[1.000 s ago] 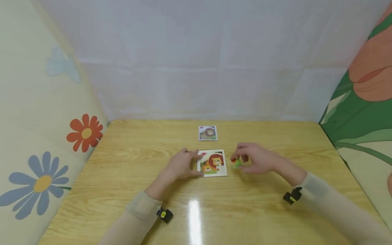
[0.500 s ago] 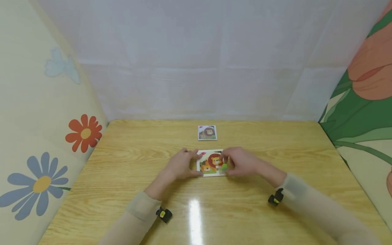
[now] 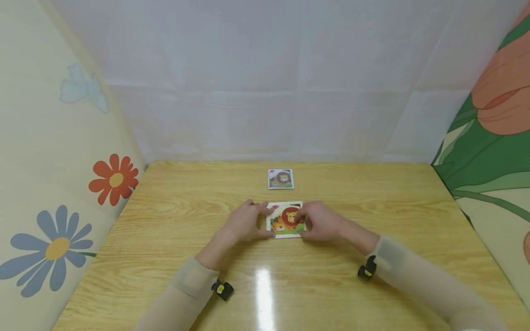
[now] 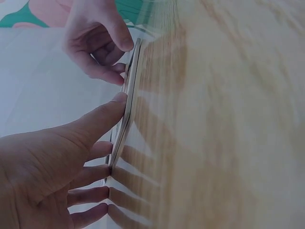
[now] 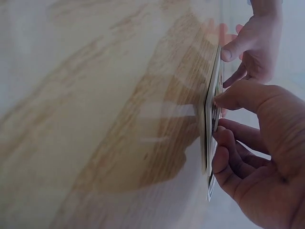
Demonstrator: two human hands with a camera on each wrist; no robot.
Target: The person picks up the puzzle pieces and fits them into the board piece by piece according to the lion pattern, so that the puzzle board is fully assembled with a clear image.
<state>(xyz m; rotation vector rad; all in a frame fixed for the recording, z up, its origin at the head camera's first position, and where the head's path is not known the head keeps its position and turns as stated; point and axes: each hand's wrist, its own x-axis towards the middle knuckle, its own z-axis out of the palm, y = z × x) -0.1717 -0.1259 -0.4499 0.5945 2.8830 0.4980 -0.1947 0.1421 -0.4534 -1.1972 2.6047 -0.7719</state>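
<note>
A square lion puzzle board [image 3: 276, 220] with a white border lies flat on the table. At its left side my left hand [image 3: 244, 222] holds the edge, thumb near the front corner and fingers toward the back; the left wrist view shows the thumb [image 4: 107, 114] on the rim. My right hand [image 3: 325, 222] is over the board's right part, its curled fingers and thumb on a green puzzle piece [image 3: 300, 228] at the lower right. Most of that piece is hidden under the fingers. In the right wrist view, the right thumb [image 5: 238, 95] presses on the board's face.
Behind the board lies a smaller lion picture card [image 3: 280, 179]. A wooden table [image 3: 186, 197] carries everything, with a white cloth [image 3: 265, 92] at its back edge. Flower-printed panels [image 3: 58, 248] stand on both sides.
My right hand has moved left with the puzzle piece, from beside the board onto its lower right corner. The left hand has kept its place on the board's left edge.
</note>
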